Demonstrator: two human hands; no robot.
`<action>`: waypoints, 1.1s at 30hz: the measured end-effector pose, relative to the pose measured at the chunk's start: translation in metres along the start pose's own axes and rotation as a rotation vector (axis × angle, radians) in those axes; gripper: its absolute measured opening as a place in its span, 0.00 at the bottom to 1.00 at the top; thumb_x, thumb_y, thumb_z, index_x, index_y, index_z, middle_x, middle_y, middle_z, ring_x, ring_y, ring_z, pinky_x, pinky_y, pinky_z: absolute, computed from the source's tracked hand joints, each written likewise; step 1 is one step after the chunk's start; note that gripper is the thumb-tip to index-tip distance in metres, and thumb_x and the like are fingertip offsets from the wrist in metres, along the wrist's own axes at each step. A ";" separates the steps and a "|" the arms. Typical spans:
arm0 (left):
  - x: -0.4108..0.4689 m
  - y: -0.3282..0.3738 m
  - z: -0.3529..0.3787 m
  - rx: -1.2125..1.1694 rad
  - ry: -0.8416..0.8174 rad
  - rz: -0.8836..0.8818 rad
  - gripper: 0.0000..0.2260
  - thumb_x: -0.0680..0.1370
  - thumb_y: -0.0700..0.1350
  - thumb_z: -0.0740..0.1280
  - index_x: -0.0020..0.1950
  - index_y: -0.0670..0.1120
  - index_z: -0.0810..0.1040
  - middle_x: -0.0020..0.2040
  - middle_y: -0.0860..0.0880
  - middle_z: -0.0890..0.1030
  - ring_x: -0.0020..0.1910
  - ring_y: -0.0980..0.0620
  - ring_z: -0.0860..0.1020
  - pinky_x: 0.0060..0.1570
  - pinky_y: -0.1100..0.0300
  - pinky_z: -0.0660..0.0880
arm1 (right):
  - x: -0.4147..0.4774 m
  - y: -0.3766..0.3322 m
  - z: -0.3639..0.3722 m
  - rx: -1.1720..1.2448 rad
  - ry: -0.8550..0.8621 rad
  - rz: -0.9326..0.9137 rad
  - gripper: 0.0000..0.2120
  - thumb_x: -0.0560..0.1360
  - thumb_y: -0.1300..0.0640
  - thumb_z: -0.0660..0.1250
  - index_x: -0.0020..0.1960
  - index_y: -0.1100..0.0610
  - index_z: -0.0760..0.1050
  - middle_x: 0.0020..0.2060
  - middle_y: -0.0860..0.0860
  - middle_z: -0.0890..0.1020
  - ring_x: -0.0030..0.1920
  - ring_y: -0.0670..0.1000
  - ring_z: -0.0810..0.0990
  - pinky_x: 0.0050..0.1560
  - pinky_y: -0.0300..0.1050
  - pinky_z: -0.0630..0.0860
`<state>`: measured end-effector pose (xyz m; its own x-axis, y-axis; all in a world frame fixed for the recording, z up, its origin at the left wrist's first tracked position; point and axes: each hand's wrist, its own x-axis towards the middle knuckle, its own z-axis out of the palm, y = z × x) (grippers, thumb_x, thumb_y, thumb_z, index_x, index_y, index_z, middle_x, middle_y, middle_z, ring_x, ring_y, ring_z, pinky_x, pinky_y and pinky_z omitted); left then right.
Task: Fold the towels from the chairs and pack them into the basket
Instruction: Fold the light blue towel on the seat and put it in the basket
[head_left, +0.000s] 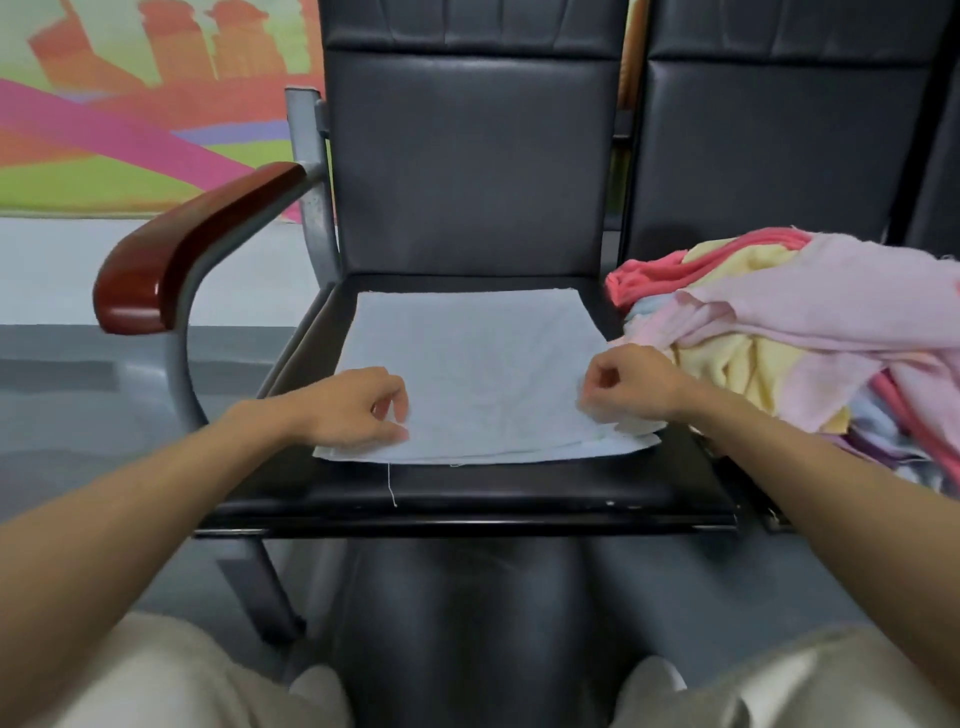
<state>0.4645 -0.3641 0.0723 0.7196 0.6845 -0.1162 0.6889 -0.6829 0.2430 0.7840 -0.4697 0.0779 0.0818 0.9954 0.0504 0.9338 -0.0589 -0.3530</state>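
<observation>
Two near corners of a pale blue towel (478, 364) are held, one by each hand. The near left corner is pinched between the curled thumb and fingertips of the left hand (358, 405). The near right corner, lifted slightly off the layer beneath, is gripped by the curled fingers of the right hand (628, 387). The towel is spread flat on the black seat (467, 493) of a chair, and a loose thread (390, 483) hangs from its near edge. A reddish wooden armrest (192, 244) is seen to the left. On the neighbouring seat to the right, just beside the right hand, a heap of towels (789, 322) in pink, yellow and coral is piled unfolded.
</observation>
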 end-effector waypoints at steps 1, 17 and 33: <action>-0.008 0.001 0.002 0.012 -0.026 -0.003 0.08 0.75 0.52 0.69 0.43 0.58 0.71 0.46 0.54 0.73 0.45 0.53 0.74 0.49 0.59 0.71 | -0.011 -0.002 -0.003 -0.040 -0.065 0.003 0.08 0.71 0.57 0.69 0.35 0.50 0.74 0.34 0.43 0.78 0.39 0.47 0.76 0.37 0.32 0.68; -0.041 -0.013 0.006 -0.151 0.232 0.004 0.07 0.77 0.47 0.69 0.52 0.47 0.83 0.46 0.56 0.79 0.48 0.56 0.77 0.50 0.63 0.69 | -0.041 0.001 0.004 -0.152 -0.005 -0.062 0.05 0.74 0.58 0.69 0.47 0.55 0.82 0.41 0.48 0.83 0.45 0.49 0.79 0.48 0.43 0.74; -0.056 -0.017 0.011 0.189 0.096 0.110 0.10 0.76 0.55 0.69 0.56 0.57 0.75 0.47 0.57 0.73 0.48 0.55 0.74 0.51 0.57 0.72 | -0.053 0.011 0.008 -0.073 -0.097 -0.030 0.11 0.70 0.52 0.75 0.46 0.49 0.74 0.40 0.43 0.74 0.45 0.48 0.74 0.39 0.36 0.66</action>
<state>0.4139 -0.3937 0.0637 0.7859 0.6184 -0.0052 0.6174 -0.7841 0.0640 0.7875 -0.5224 0.0634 0.0230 0.9992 -0.0317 0.9584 -0.0310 -0.2839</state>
